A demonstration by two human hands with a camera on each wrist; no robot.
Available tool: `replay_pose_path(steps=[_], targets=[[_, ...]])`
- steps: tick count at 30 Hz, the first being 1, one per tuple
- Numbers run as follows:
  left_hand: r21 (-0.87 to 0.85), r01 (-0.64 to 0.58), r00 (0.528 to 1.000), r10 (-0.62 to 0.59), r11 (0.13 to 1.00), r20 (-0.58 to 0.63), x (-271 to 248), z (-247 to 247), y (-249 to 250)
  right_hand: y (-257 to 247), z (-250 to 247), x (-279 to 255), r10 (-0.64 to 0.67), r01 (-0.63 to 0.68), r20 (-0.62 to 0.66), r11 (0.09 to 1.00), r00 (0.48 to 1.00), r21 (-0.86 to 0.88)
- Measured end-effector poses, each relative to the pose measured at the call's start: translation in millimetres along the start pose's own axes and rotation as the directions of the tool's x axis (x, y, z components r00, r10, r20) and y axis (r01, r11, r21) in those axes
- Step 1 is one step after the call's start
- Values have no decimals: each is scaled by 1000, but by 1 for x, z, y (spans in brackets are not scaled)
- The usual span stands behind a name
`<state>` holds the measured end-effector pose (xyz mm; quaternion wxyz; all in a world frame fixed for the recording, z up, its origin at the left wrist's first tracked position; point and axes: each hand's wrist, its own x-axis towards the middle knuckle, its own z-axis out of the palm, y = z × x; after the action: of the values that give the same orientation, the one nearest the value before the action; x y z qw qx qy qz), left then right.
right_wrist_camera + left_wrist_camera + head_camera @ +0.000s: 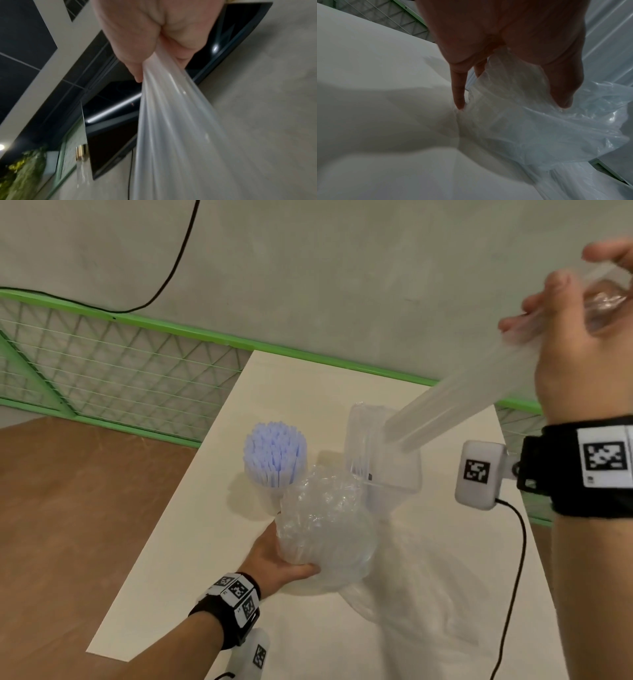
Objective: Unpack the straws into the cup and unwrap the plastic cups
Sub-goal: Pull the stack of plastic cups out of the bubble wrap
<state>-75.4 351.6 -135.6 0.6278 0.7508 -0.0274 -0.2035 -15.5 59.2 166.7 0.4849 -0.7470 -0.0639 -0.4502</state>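
A cup full of pale blue straws (274, 455) stands upright on the white table (191, 542). Just in front of it, my left hand (291, 563) grips a stack of clear plastic cups (325, 529) bunched in crinkled wrap; the fingers (458, 94) press into that wrap (539, 128). Raised at the upper right, my right hand (565, 313) grips one end of a long translucent plastic sleeve (479, 392) that slants down toward the table. The same sleeve (171, 135) streams from my right hand (154, 60), blurred.
A clear plastic container (394, 474) stands behind the cup stack. Loose plastic film (411, 604) lies on the table's near right. A black cable (513, 577) hangs from the right wrist camera. A green mesh fence (120, 364) runs behind the table.
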Motion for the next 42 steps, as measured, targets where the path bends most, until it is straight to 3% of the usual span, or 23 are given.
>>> replay_pose_path(steps=[4, 6, 8, 11, 12, 13, 17, 21, 24, 26, 30, 32, 38, 42], targets=[[-10, 4, 1000, -4, 1000, -2, -1, 0, 1, 49, 22, -4, 79, -71, 163, 996, 983, -51], [-11, 5, 1000, -5, 1000, -1, -1, 0, 3, 79, 34, -17, 154, -113, 313, 983, 937, -144], [-6, 1, 1000, -1, 1000, 2, -2, 1, 4, 110, 43, -35, 276, -114, 519, 940, 809, -322], [-8, 5, 1000, -5, 1000, 3, -2, 0, 5, 150, 49, -62, 472, 89, 750, 817, 462, -569], [-11, 5, 1000, -5, 1000, 3, -2, 0, 5, 159, 49, -68, 508, 168, 758, 775, 408, -610], [-13, 5, 1000, -5, 1000, 2, -2, 1, 4, 164, 51, -70, 521, 214, 754, 746, 401, -630], [-22, 27, 1000, -27, 999, -12, -2, 1, 3, 162, 65, -67, 449, 255, 760, 755, 470, -604], [-34, 29, 999, -30, 999, -18, -2, 2, 4, 162, 84, -64, 406, 394, 819, 730, 406, -558], [-35, 11, 1000, -12, 999, -16, -3, 3, 6, 161, 98, -63, 420, 463, 808, 667, 414, -584], [-36, 9, 1000, -10, 999, -17, -3, 3, 8, 164, 103, -65, 449, 440, 789, 660, 420, -609], [-33, 17, 999, -19, 999, -37, -3, 3, 6, 174, 103, -65, 403, 299, 797, 773, 450, -559], [-16, 19, 999, -20, 1000, -45, -3, 4, 5, 176, 103, -60, 395, 296, 798, 778, 456, -554], [-22, 26, 999, -27, 999, -47, -3, 4, 6, 177, 101, -54, 473, 300, 814, 766, 336, -569], [-17, 26, 999, -27, 1000, -31, -5, 3, 11, 174, 105, -62, 510, 333, 737, 669, 443, -664]])
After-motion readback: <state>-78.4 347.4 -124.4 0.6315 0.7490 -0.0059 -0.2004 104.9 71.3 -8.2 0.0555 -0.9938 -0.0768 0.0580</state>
